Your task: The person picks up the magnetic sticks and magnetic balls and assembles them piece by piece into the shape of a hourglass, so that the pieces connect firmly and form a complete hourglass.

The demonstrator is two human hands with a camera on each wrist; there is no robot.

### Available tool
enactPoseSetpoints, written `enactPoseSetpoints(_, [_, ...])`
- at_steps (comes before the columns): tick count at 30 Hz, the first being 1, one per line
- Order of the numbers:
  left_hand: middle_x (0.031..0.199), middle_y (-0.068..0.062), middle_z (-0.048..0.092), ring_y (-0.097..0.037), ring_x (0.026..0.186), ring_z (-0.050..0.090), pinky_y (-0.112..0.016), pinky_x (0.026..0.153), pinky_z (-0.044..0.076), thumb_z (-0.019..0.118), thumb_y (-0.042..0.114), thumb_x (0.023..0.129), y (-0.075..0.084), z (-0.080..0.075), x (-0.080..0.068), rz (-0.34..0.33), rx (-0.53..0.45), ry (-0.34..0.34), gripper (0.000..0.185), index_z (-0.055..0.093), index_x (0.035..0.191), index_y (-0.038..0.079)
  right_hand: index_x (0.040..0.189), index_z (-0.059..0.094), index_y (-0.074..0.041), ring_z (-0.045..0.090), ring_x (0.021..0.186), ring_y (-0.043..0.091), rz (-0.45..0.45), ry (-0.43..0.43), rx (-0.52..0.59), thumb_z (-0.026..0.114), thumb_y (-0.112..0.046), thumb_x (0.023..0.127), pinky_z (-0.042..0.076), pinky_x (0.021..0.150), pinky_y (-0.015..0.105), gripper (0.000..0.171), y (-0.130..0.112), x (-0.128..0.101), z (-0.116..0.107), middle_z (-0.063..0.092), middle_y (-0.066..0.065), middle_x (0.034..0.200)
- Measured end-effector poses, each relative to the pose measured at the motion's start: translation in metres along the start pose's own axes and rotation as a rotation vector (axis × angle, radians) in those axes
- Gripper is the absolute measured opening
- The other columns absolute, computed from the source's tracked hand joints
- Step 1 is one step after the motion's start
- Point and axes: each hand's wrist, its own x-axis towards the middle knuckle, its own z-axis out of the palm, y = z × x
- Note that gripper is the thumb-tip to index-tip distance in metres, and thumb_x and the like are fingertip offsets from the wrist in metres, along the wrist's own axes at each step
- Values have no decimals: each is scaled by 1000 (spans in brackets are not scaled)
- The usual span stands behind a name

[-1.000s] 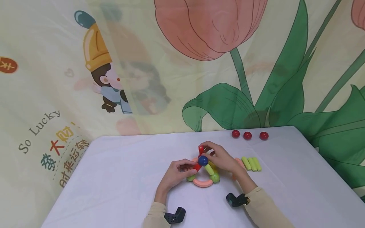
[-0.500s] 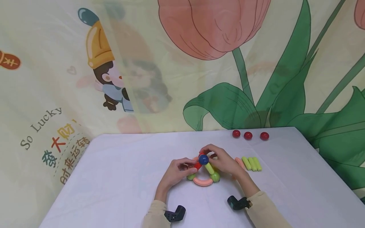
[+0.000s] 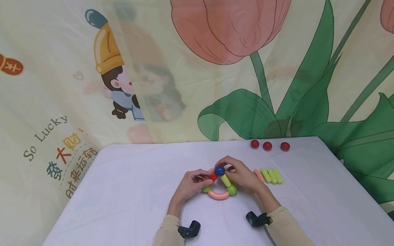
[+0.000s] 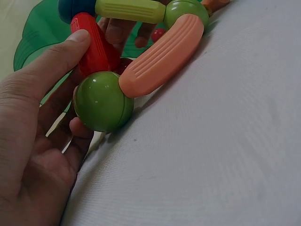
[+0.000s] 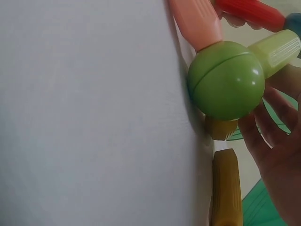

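The round green plastic ball (image 4: 100,101) is smooth and shiny, with a bright spot of light on it. The curved pink plastic stick (image 4: 162,55) is dull and has little ridges along it. The short red plastic stick (image 4: 94,47) is ridged too. The white cloth on the table (image 4: 211,155) looks soft and matt, with a fine weave. The flower-print cloth curtain (image 3: 277,68) is thin and dull.

Your left hand (image 3: 191,184) sits left of the blue ball (image 3: 219,170), thumb and fingers curled in a pinch just below it, wrist low. Your right hand (image 3: 241,175) sits right of the ball, fingers curled toward it. Both forearms converge from the near edge, sleeved to the wrists.
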Motion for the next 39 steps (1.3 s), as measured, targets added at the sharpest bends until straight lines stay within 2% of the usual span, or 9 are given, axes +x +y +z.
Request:
enactPoseSetpoints(4, [94, -12, 68, -15, 84, 55, -21, 75, 44, 70, 19, 85, 7, -1, -2, -13, 8, -9, 26, 70, 110, 11, 110, 61, -32, 54, 110, 14, 31, -4, -4, 62, -9, 90, 46, 92, 37, 31, -1, -1, 0, 59, -11, 112])
enactPoseSetpoints(11, [95, -11, 68, -15, 84, 55, -20, 75, 44, 71, 20, 84, 9, -1, -2, -27, 1, -7, 27, 70, 110, 12, 115, 58, -35, 53, 111, 14, 70, 17, 5, 58, -12, 93, 45, 94, 36, 32, -2, -6, -1, 59, -13, 115])
enactPoseSetpoints(20, [96, -8, 66, -12, 80, 53, -19, 73, 44, 68, 21, 87, 10, -1, -2, 0, 39, -24, 30, 67, 115, 12, 119, 57, -26, 57, 114, 18, 110, 95, -25, 56, -19, 95, 49, 92, 34, 25, 0, -23, -7, 62, -5, 120])
enactPoseSetpoints(28, [92, -8, 65, -13, 78, 51, -19, 70, 41, 68, 21, 87, 11, 1, -3, 12, 78, 8, 26, 68, 111, 11, 118, 58, -19, 58, 110, 21, 121, 137, -84, 56, -18, 95, 49, 90, 38, 23, 1, -38, -33, 63, 3, 118])
enactPoseSetpoints(34, [81, -5, 56, -12, 74, 45, -18, 65, 35, 69, 19, 86, 11, 1, -2, 29, 68, 28, 25, 69, 110, 10, 124, 55, -14, 58, 108, 24, 189, 170, -139, 55, -19, 95, 50, 89, 42, 29, 12, -52, -57, 61, 7, 119])
enactPoseSetpoints(39, [83, -8, 55, -11, 72, 44, -17, 64, 35, 69, 17, 86, 11, 1, -2, 32, 28, 39, 27, 67, 111, 8, 125, 53, -9, 58, 107, 30, 187, 201, -183, 54, -18, 96, 51, 87, 45, 31, 19, -65, -79, 60, 12, 119])
